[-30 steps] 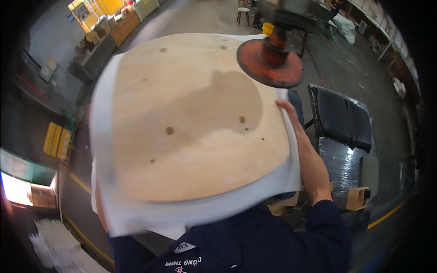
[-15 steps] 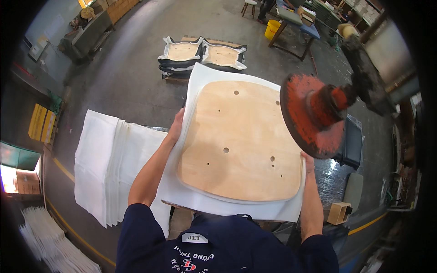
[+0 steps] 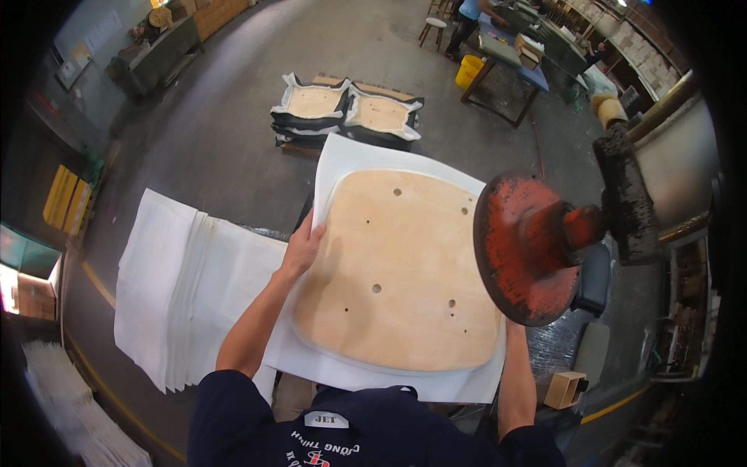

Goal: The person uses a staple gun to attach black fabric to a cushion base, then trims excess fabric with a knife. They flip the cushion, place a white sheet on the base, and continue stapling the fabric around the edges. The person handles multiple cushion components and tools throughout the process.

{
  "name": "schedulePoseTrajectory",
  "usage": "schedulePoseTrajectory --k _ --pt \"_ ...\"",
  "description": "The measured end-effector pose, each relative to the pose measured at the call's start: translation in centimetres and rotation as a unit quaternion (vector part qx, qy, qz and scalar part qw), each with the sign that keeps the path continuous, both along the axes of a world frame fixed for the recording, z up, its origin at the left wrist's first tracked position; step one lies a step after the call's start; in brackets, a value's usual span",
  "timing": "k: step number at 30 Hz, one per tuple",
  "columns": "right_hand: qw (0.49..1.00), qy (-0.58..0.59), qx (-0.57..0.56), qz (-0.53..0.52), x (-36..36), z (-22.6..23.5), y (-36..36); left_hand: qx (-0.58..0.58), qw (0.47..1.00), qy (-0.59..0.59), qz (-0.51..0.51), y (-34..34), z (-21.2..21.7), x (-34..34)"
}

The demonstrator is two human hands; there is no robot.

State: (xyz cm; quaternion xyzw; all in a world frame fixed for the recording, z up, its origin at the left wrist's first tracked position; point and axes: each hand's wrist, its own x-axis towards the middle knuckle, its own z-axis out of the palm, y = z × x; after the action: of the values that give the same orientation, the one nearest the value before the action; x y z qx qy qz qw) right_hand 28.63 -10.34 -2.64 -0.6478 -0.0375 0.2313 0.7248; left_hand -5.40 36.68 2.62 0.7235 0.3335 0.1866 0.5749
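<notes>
While the left hand (image 3: 303,247) pinches one white sheet (image 3: 342,158), one wooden board (image 3: 408,257) (four larger holes (image 3: 377,289)) lies just right of its fingers; one red disc (image 3: 510,253) hides the right hand's (image 3: 514,335) fingers, their state untellable.

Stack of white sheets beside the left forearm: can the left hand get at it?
Likely yes: nothing visible stands between the left hand and the stack of white sheets, but that hand must first release the white sheet under the plywood panel.

Wooden panel (image 3: 412,265), left grip (image 3: 302,247), right grip (image 3: 514,331) unclear
</notes>
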Motion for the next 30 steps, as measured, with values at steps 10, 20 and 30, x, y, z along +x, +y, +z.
schedulePoseTrajectory --k 10,20,30 --pt "0.959 -0.191 -0.201 -0.06 3.7 5.1 -2.4 0.143 0.964 0.202 0.1 6.1 2.7 2.1" --pt "0.893 -0.185 -0.41 0.028 9.5 6.8 4.8 0.041 0.982 0.16 0.097 12.5 -1.3 9.6" --pt "0.866 -0.175 -0.463 0.074 10.8 6.1 8.8 -0.116 0.986 0.09 0.081 12.4 -1.2 11.7"
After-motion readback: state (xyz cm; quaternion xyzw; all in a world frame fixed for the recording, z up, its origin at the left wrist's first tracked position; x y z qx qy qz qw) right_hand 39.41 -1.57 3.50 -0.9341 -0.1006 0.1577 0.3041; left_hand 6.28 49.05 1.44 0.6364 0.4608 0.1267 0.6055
